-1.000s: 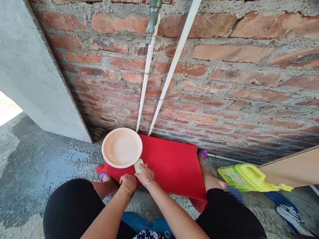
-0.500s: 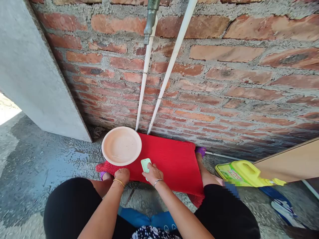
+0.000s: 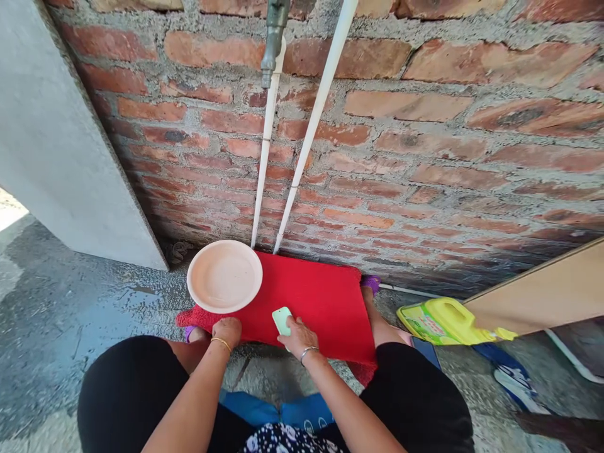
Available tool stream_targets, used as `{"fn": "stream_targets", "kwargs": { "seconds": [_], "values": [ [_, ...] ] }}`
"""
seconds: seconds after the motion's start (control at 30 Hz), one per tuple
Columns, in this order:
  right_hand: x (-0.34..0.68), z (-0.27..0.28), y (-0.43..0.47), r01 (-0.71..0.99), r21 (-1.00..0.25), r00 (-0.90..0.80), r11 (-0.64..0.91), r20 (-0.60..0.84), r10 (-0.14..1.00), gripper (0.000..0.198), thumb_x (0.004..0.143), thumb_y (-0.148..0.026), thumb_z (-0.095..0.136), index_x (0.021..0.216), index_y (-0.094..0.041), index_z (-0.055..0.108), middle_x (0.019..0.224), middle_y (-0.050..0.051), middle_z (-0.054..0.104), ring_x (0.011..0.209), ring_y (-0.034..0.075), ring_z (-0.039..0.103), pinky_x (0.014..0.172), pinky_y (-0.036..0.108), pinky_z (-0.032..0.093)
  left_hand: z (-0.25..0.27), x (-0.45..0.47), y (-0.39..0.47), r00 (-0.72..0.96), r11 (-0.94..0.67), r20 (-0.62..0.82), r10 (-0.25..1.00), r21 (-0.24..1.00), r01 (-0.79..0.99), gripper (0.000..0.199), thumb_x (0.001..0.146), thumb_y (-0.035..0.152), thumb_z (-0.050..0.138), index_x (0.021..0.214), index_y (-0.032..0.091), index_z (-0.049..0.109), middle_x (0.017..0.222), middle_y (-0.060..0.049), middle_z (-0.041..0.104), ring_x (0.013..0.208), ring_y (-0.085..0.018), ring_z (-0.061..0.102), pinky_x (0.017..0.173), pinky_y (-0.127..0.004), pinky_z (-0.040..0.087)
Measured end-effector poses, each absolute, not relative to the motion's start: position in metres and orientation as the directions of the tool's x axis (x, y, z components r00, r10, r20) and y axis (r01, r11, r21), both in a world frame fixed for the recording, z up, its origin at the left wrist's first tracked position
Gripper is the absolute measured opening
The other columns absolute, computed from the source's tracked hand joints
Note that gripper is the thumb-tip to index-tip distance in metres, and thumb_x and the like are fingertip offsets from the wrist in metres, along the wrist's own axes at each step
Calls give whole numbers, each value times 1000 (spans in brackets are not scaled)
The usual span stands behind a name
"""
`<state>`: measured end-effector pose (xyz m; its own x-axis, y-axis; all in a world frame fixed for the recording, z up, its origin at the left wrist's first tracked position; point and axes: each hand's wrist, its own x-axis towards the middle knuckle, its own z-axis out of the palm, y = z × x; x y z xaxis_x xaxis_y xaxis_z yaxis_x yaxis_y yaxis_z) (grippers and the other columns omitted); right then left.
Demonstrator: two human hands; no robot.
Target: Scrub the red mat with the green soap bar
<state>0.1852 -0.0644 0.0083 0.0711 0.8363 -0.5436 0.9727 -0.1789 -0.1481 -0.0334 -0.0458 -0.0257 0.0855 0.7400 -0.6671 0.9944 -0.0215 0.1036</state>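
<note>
A red cloth (image 3: pixel 309 302), thick like a towel or mat, lies spread out in front of me between my feet. My left hand (image 3: pixel 227 331) is closed on its near edge toward the left, fingers curled under and partly hidden. Over the cloth's near middle, my right hand (image 3: pixel 298 336) grips a pale green scrubbing brush (image 3: pixel 282 319) with a small hole at its far end. The brush's underside faces the cloth and cannot be seen. A pale pink basin (image 3: pixel 225 278) rests on the cloth's far left corner, just beyond my left hand.
A metal tap (image 3: pixel 274 44) and white pipes (image 3: pixel 311 126) run along the brick wall (image 3: pixel 406 145). A grey slab (image 3: pixel 89 151) leans at left over wet concrete (image 3: pixel 108 296). On the right are a yellow detergent jug (image 3: pixel 443 321), a tan board (image 3: pixel 542 289) and a shoe (image 3: pixel 519 387).
My right hand has slid the scrubbing brush slightly right and toward me across the cloth. My left hand keeps its place on the edge. The whole view has shifted a little.
</note>
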Motion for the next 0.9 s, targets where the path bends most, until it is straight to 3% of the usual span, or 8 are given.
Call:
{"fn": "stream_targets", "kwargs": {
  "seconds": [0.17,0.3,0.4,0.53,0.67,0.77,0.9],
  "values": [
    [265,16,-80,895,-93,330,-436,-519,788,37,83,-45,56,112,-22,57,110,11,59,98,24,64,76,32,43,-28,-25,-42,88,-11,-668,739,118,993,36,87,14,42,112,13,67,118,-21,67,108,-26,65,87,-43,53],
    [295,23,-86,842,-44,448,-538,-501,741,40,86,-46,52,115,-18,56,107,14,60,95,24,65,76,32,44,-26,-25,-41,79,-4,-675,734,112,994,35,84,15,49,115,14,65,122,-18,66,112,-25,64,93,-38,51],
    [277,24,-88,864,-75,396,-498,-509,764,40,86,-48,52,115,-21,55,109,10,60,96,22,65,76,30,44,-22,-23,-42,71,0,-660,748,107,994,40,83,17,49,121,13,61,126,-17,64,117,-24,60,95,-34,49],
    [219,19,-95,938,-185,156,-293,-528,835,39,79,-46,61,112,-25,58,113,6,59,95,22,64,74,29,43,-16,-18,-44,57,-4,-648,759,82,997,46,78,16,52,124,11,57,127,-17,62,118,-26,59,95,-34,49],
    [183,13,-100,962,-247,-27,-114,-504,864,42,72,-36,67,112,-24,59,116,9,59,93,25,64,73,31,43,-12,-14,-45,57,-25,-653,756,58,998,49,78,20,55,125,9,56,128,-19,61,119,-26,59,97,-34,48],
    [198,12,-99,967,-219,2,-130,-504,864,45,69,-31,68,113,-25,59,117,10,60,96,26,64,74,31,43,-12,-12,-44,67,-48,-656,752,46,998,48,77,19,55,124,9,57,128,-19,62,118,-26,59,97,-34,48],
    [252,19,-97,948,-106,199,-300,-537,820,47,70,-27,65,117,-26,57,120,9,58,103,25,63,80,31,43,-10,-3,-42,82,-75,-660,747,40,996,45,78,14,50,122,8,59,125,-19,64,116,-25,61,97,-35,49]
  ]
}}
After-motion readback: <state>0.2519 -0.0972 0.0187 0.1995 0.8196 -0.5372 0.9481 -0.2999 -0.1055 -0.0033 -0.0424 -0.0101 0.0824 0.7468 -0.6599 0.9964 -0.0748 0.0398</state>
